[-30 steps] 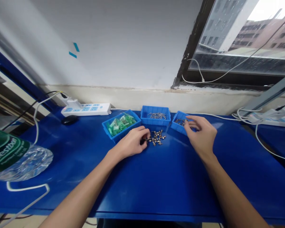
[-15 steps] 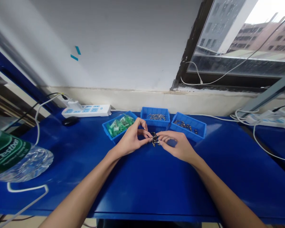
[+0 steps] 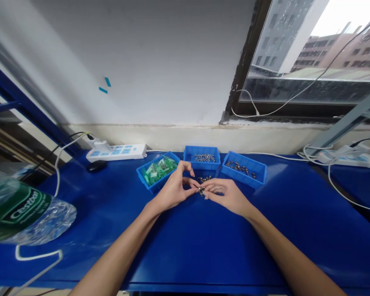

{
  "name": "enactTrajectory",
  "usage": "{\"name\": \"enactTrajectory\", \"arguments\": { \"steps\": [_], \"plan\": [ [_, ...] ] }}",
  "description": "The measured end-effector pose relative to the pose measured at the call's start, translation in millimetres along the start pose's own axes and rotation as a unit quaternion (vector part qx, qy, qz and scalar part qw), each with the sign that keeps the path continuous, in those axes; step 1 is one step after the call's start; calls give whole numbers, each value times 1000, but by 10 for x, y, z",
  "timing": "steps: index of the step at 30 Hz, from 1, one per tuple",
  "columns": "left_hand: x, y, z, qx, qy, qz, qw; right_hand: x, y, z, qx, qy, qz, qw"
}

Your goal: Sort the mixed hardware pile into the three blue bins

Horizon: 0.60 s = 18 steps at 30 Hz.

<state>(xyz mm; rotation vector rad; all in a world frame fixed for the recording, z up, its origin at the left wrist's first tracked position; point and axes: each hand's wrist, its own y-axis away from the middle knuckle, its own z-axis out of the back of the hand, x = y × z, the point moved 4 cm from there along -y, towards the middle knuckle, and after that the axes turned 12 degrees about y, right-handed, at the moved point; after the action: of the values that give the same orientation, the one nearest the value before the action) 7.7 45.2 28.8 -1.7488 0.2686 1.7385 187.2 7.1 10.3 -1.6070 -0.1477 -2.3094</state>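
Observation:
My left hand [image 3: 175,187] and my right hand [image 3: 230,195] meet over the blue table, fingertips nearly touching. Between them both pinch a small shiny metal part [image 3: 201,189]; its exact kind is too small to make out. Just behind the fingertips lies a small pile of dark and silvery metal pieces [image 3: 206,179], partly hidden by my right hand. Behind the hands stand a blue bin [image 3: 202,165] with long silvery screws or pins [image 3: 204,158], a blue bin [image 3: 256,181] with brassy little fittings [image 3: 239,167], and a blue bin [image 3: 141,176] of green packets [image 3: 160,169].
A large water bottle [image 3: 27,209] stands at the left on the table [image 3: 197,255]. A white power strip [image 3: 120,152] and a black mouse [image 3: 96,166] lie at the back left. White cables [image 3: 342,191] and another power strip [image 3: 351,158] are at the right.
My right hand has come closer to the left, and the fingertips now pinch one part in front of the pile, more of which shows. The whole view has shifted slightly.

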Motion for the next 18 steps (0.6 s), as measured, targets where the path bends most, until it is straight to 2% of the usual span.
{"name": "enactTrajectory", "arguments": {
  "steps": [7,10,11,13,16,18],
  "plan": [
    [-29,1,-28,16,6,14,1000,-99,-21,-32,6,-62,-41,997],
    [-55,9,-32,30,-62,-8,998,-119,-40,3,-30,-79,-40,996],
    [-65,18,-31,34,-107,-19,993,-115,-44,42,-63,-83,-40,994],
    [-81,41,-26,44,-204,-38,977,-96,-33,171,-168,-86,-36,981],
    [-104,46,1,56,-284,-49,956,-64,45,429,-356,-83,-24,930],
    [-138,-1,42,47,-297,-53,952,-71,83,558,-418,-88,-21,904]
  ]
}}
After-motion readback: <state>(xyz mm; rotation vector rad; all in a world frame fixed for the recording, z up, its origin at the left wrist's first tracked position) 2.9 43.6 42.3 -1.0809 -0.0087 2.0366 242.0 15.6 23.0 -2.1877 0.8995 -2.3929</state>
